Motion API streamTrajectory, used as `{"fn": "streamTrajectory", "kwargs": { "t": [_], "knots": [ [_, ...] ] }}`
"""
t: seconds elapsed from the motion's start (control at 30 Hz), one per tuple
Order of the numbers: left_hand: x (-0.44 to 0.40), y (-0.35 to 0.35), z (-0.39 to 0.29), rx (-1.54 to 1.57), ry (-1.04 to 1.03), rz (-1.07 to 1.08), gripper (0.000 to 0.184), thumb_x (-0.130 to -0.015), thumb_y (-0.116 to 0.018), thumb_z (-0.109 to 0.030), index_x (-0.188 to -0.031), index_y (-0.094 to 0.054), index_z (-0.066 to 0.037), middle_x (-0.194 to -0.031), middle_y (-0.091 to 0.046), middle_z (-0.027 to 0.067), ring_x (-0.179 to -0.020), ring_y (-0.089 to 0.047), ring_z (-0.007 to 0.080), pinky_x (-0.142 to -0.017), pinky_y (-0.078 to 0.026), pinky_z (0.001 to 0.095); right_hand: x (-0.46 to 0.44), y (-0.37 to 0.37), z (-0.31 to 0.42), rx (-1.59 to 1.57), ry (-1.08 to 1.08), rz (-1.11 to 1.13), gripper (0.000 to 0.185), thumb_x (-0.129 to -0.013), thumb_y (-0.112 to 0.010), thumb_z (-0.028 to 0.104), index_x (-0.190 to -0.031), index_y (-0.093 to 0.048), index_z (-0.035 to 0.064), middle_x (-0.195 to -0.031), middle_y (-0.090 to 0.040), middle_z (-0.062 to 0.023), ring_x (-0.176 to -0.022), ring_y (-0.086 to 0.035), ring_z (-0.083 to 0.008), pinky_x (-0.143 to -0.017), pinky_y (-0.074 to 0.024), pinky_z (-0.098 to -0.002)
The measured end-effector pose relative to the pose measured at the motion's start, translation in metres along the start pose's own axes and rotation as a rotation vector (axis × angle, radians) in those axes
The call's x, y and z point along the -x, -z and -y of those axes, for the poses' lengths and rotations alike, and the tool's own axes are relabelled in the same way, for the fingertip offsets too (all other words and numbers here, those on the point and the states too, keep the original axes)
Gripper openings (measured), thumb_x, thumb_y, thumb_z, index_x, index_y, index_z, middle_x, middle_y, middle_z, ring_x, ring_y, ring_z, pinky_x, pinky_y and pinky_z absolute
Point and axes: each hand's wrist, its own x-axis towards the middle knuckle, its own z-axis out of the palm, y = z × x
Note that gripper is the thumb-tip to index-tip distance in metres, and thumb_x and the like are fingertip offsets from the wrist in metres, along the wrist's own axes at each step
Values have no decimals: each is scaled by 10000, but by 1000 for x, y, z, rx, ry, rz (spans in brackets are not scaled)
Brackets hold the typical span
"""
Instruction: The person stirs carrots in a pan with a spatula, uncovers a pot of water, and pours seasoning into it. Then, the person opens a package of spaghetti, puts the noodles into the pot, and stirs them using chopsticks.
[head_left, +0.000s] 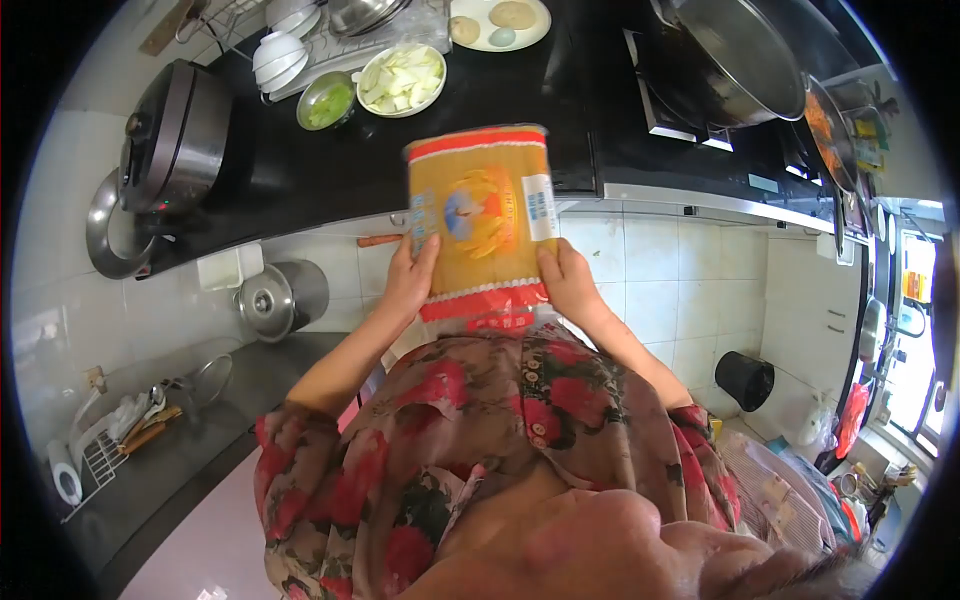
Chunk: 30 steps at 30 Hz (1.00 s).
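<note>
Between my two hands is a yellow packet [485, 215] with red bands at both ends, a blue and orange print and a white barcode label. My left hand [411, 275] grips its lower left edge, thumb on the front. On the lower right edge, my right hand [570, 280] holds it the same way. The packet's far end overlaps the edge of the black counter [300, 180]. Beyond it on the counter are a bowl of pale chopped vegetable [402, 82] and a small bowl of green pieces [327, 102].
A plate [540, 35] with round pieces lies at the back. A large wok [735, 60] stands on the stove at the right, with a pan [832, 135] beside it. On the left are a cooker [178, 135] and a lidded pot [283, 300].
</note>
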Motion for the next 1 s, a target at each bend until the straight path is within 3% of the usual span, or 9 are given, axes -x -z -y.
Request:
{"fn": "streamTrajectory", "kwargs": {
  "t": [0.1, 0.23, 0.33, 0.43, 0.57, 0.7, 0.73, 0.9, 1.0],
  "knots": [
    [-38, -36, 3, -89, -106, 12, 419, -951, -535, -311, -1233, -522, -1, -1150, -614, 131, -1044, -577, 192, -907, -437, 312, -19, 17, -31, 34, -14, -115, 326, -934, -477, 255, -972, -525, -66, -829, -598, -319, -832, -589, -480, -706, -471, -470],
    [-88, -62, -9, -307, -159, -20, 454, -939, -538, -354, -1238, -518, -13, -1126, -628, 157, -1045, -597, 240, -899, -444, 339, -62, 25, -61, 81, 33, -242, 328, -933, -475, 256, -972, -531, -65, -853, -601, -322, -852, -583, -487, -719, -466, -475],
    [-117, -65, -12, -508, -194, -17, 508, -935, -479, -450, -1210, -530, -26, -1072, -637, 213, -1038, -590, 379, -885, -451, 406, -87, 27, -69, 29, 49, -319, 351, -922, -492, 282, -940, -553, -64, -855, -607, -313, -856, -594, -464, -727, -468, -454],
    [-134, -54, -27, -735, -228, 86, 542, -931, -456, -485, -1195, -532, -18, -1015, -650, 226, -1004, -598, 394, -861, -463, 427, -98, 27, -55, -29, -2, -362, 397, -912, -508, 312, -943, -581, -77, -837, -616, -291, -795, -618, -388, -712, -469, -413],
    [-107, -53, -56, -857, -660, -67, 585, -843, -604, -489, -1213, -529, -43, -979, -606, 182, -902, -596, 344, -759, -488, 425, -108, 25, -62, -223, -128, -391, 469, -925, -500, 360, -957, -603, -97, -798, -641, -196, -752, -613, -246, -690, -476, -359],
    [-53, -94, -69, -938, -1120, 213, 584, -746, -721, -409, -1191, -555, -68, -980, -575, 142, -940, -570, 318, -766, -489, 394, -103, 23, -68, -550, -191, -444, 515, -962, -469, 417, -1041, -598, -75, -864, -623, -89, -718, -565, -117, -606, -470, -267],
    [-50, -98, -65, -956, -1250, 286, 550, -732, -735, -382, -1157, -576, -71, -959, -578, 132, -947, -567, 313, -770, -488, 391, -94, 27, -66, -557, -202, -445, 514, -965, -460, 409, -1075, -584, -78, -876, -623, -111, -698, -575, -122, -585, -484, -268],
    [-83, -95, -66, -1006, -1075, 537, 307, -754, -718, -272, -959, -635, -58, -904, -590, 118, -923, -578, 300, -776, -494, 394, -20, 43, -54, -581, -176, -513, 430, -938, -526, 325, -1132, -562, -57, -868, -634, -131, -692, -626, -148, -524, -514, -270],
    [-92, -90, -67, -1055, -1099, 621, 202, -786, -680, -221, -911, -669, -63, -887, -616, 109, -899, -602, 284, -735, -497, 381, 7, 24, -74, -130, -42, -676, 268, -867, -608, 189, -1033, -628, -19, -762, -662, -131, -645, -651, -167, -558, -503, -306]
  ]
}}
